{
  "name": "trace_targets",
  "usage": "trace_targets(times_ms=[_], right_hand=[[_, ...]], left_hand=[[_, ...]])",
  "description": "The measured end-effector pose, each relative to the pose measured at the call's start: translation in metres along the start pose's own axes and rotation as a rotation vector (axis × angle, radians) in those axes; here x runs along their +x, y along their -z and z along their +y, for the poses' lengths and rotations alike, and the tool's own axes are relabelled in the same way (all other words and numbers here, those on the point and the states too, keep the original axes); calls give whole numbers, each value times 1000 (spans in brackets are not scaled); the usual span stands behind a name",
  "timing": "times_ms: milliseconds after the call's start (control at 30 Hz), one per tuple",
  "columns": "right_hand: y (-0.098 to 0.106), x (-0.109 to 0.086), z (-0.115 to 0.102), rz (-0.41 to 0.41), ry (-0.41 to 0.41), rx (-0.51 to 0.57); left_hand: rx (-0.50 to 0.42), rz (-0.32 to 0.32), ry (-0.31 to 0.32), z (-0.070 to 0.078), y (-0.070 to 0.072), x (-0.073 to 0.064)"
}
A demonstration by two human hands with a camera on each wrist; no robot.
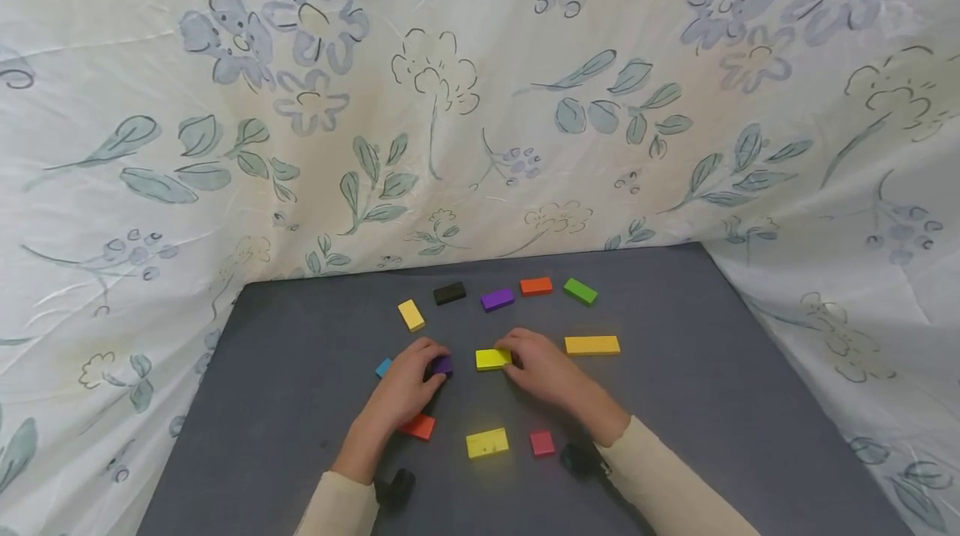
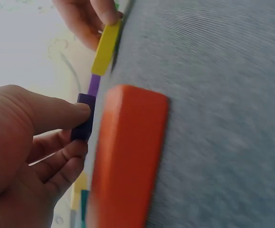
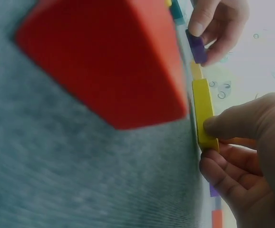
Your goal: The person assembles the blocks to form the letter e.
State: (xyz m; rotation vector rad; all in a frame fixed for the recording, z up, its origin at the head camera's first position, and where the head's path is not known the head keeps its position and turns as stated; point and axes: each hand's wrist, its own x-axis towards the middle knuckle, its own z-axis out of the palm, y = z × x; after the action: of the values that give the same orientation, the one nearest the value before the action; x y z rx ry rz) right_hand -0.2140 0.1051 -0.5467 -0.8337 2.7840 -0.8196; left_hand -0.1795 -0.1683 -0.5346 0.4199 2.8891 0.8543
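Note:
Between thumb and fingers my left hand [image 1: 408, 378] pinches a dark purple block [image 1: 443, 365], seen also in the left wrist view [image 2: 83, 116]. My right hand [image 1: 542, 365] grips the right end of a bright yellow block [image 1: 491, 360], thumb on its near side. A gap of dark table separates the two held blocks. Partly hidden behind my left hand is a blue block [image 1: 383, 368]. An orange-red block [image 1: 420, 427] lies just below that wrist and looms large in the left wrist view.
Along the back lie a light yellow block [image 1: 411, 315], a black block [image 1: 449, 293], a purple block [image 1: 497, 300], a red-orange block [image 1: 536, 286] and a green block [image 1: 581, 291]. An orange block [image 1: 592, 345] is at right; another yellow block [image 1: 487, 443] and a crimson block [image 1: 542, 443] lie nearer.

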Motion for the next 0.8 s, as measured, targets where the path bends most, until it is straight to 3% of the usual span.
trace_targets(times_ms=[400, 800], right_hand=[[12, 9, 0, 16, 15, -35], [9, 12, -5, -25, 6, -14]], left_hand=[[5, -33, -46, 17, 5, 24], [-8, -87, -79, 14, -9, 31]])
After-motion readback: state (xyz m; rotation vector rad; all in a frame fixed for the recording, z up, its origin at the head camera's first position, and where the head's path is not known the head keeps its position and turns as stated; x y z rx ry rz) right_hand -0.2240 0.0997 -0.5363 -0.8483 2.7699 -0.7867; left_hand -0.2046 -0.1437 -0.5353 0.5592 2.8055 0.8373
